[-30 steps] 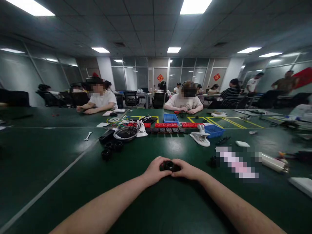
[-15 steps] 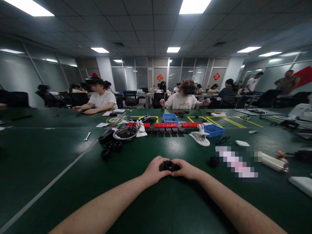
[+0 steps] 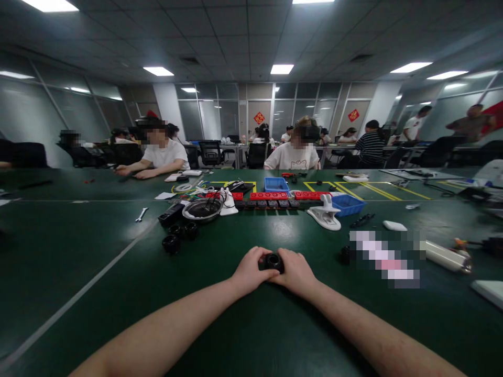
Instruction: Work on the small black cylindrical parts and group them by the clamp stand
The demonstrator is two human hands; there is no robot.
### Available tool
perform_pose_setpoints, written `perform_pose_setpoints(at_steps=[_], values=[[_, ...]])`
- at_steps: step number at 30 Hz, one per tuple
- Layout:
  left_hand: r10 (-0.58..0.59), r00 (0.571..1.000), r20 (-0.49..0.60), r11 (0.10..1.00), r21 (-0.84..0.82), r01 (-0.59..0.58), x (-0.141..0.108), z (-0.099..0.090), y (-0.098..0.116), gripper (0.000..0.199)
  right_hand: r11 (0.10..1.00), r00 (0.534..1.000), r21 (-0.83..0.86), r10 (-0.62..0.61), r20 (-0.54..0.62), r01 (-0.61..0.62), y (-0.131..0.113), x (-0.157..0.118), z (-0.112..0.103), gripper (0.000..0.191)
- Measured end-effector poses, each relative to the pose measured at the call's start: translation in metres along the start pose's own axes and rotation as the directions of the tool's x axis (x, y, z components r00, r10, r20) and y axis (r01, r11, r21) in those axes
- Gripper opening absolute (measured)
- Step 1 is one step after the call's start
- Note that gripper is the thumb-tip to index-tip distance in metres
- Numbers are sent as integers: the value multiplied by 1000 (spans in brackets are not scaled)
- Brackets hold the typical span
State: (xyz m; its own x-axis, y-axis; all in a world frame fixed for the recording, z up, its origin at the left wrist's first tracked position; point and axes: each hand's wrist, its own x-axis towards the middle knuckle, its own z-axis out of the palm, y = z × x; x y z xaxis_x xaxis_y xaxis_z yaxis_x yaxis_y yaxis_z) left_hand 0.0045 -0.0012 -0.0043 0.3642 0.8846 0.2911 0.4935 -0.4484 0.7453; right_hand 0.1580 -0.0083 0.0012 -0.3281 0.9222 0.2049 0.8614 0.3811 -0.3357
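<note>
Both hands meet around a small round black part [image 3: 273, 261] with a hole in its top, just above or on the green table [image 3: 251, 324]; which of the two I cannot tell. My left hand [image 3: 252, 271] grips its left side, thumb across the front. My right hand [image 3: 295, 273] closes on it from the right, its fingertips partly hidden. To the left lie several similar black round parts [image 3: 172, 243]. Another dark piece [image 3: 345, 254] sits to the right, beside a blurred-out patch.
Farther off stand a round metal-rimmed dish [image 3: 203, 210], red socket strips [image 3: 269, 196], blue trays [image 3: 348, 205] and a white clamp-like base [image 3: 325, 213]. A wrench [image 3: 142, 214] lies at left, a pale cylinder [image 3: 444, 256] at right. People sit across the table.
My right hand's fingers have wrapped farther over the black part, and my left thumb now reaches across its front. The person opposite has lowered their raised hands. The view has tilted slightly.
</note>
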Motion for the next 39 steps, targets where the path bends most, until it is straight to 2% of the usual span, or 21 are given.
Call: perform_pose_setpoints(at_steps=[2, 4, 7, 10, 19, 24, 29, 32, 35, 39], values=[[41, 998, 42, 999, -7, -40, 0, -3, 0, 38, 974, 994, 204, -103, 31, 94, 6, 1, -3, 52], [64, 996, 63, 998, -11, -63, 0, -6, 0, 42, 901, 974, 400, -214, 81, 164, 13, 4, -6, 56], [79, 994, 75, 997, -18, -78, -1, -9, 0, 51, 801, 930, 577, -317, 185, 158, 21, 7, -11, 45], [104, 990, 100, 995, -10, -103, -2, -10, 1, 47, 780, 918, 616, -318, 238, 111, 24, 9, -13, 38], [114, 988, 100, 993, 10, -116, -4, -11, 1, 43, 785, 916, 617, -288, 280, 58, 25, 9, -13, 36], [108, 989, 99, 994, 7, -110, -4, -11, 4, 41, 799, 928, 597, -271, 254, 70, 24, 9, -13, 34], [60, 996, 59, 997, 43, -63, -6, -8, 6, 42, 865, 961, 501, -166, 220, 35, 21, 8, -6, 32], [42, 999, 16, 998, 55, -43, -7, -6, 6, 39, 924, 983, 380, -108, 150, 44, 17, 8, 0, 36], [3, 999, -47, 999, 54, -1, -7, -2, 6, 37, 981, 998, 192, -9, 63, -3, 9, 7, 6, 39], [-45, 994, -95, 998, 35, 48, -5, 1, 4, 38, 999, 999, 4, 42, -29, -42, -1, 4, 11, 40]])
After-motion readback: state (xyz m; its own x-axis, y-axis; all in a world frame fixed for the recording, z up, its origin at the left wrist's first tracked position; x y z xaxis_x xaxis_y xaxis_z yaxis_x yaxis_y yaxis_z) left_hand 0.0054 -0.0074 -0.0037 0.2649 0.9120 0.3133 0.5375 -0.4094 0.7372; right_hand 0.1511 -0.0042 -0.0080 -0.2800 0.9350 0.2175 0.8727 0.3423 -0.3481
